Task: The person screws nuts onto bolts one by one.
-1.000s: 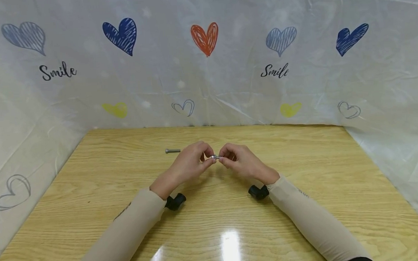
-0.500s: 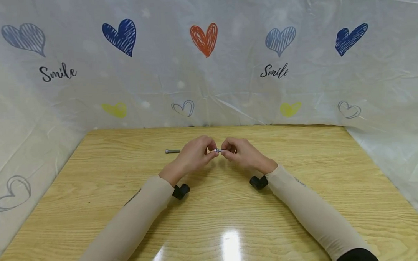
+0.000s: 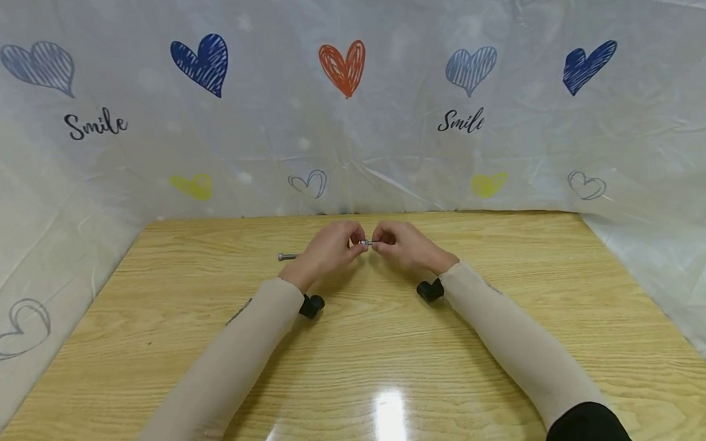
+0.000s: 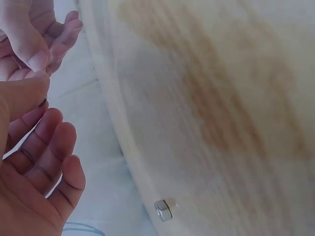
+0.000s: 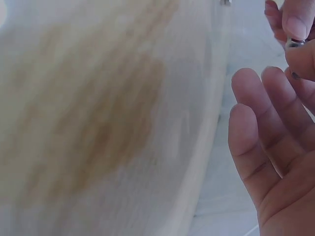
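Observation:
In the head view, my left hand (image 3: 334, 245) and right hand (image 3: 411, 247) meet over the far half of the table. Between their fingertips is a small silver bolt (image 3: 368, 242). My left thumb and finger pinch its thick end, while my right thumb and finger pinch the thin shank end. Fingers hide much of it; in the right wrist view a ringed bit of metal (image 5: 296, 44) shows between the thumbs. The remaining fingers of the right hand (image 5: 290, 147) are loosely bent. A second socket-head bolt (image 3: 287, 256) lies on the table, partly behind my left hand.
The wood-grain table (image 3: 358, 363) runs back to a white cloth (image 3: 408, 140) printed with hearts and "Smile". Black camera mounts (image 3: 312, 306) hang under both wrists. In the left wrist view, a shiny metal piece (image 4: 163, 210) lies near the table's far edge.
Both hands have moved away from the body toward the table's far edge, still pinching the small bolt. My left hand now covers more of the bolt on the table.

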Action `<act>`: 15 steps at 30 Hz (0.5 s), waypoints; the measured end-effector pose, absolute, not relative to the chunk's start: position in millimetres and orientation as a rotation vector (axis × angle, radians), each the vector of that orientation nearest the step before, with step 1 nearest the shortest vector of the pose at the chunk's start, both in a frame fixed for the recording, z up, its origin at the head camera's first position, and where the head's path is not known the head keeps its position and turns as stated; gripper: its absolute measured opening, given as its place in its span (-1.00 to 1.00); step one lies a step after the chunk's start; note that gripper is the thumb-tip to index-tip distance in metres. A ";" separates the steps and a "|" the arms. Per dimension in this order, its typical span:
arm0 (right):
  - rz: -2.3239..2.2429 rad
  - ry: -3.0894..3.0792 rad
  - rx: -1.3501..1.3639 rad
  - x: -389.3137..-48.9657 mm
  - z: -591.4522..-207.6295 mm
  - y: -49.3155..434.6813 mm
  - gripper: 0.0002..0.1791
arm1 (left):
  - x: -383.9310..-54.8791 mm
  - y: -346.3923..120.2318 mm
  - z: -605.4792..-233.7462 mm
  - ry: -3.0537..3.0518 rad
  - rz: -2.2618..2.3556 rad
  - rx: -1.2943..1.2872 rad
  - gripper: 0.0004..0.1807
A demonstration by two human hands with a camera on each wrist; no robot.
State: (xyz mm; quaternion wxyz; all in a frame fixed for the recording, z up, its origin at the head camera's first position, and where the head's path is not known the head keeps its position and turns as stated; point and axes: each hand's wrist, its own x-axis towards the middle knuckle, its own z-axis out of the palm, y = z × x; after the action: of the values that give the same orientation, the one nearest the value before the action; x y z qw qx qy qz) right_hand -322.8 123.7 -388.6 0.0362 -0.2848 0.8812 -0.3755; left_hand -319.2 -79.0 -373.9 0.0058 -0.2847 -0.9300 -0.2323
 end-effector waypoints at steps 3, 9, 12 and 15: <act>-1.164 2.685 -0.855 -329.3 -388.7 121.6 -0.96 | -325.8 -79.7 -373.7 -2.915 -0.731 -0.882 -0.90; -1.133 2.692 -0.823 -341.7 -392.2 117.6 -0.94 | -337.7 -80.4 -376.4 -2.960 -0.693 -0.857 -0.90; -1.119 2.698 -0.830 -346.6 -393.3 116.3 -0.94 | -342.5 -80.1 -377.6 -2.982 -0.657 -0.859 -0.90; -1.130 2.676 -0.824 -351.4 -394.0 115.1 -0.96 | -346.3 -79.6 -377.5 -2.989 -0.625 -0.869 -0.90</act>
State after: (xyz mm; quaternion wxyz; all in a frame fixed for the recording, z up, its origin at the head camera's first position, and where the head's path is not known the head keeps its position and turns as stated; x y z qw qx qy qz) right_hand -351.4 115.1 -394.0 0.0612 -0.2724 0.8846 -0.3735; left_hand -346.3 -79.6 -377.5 -0.0167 -0.2735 -0.9413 -0.1969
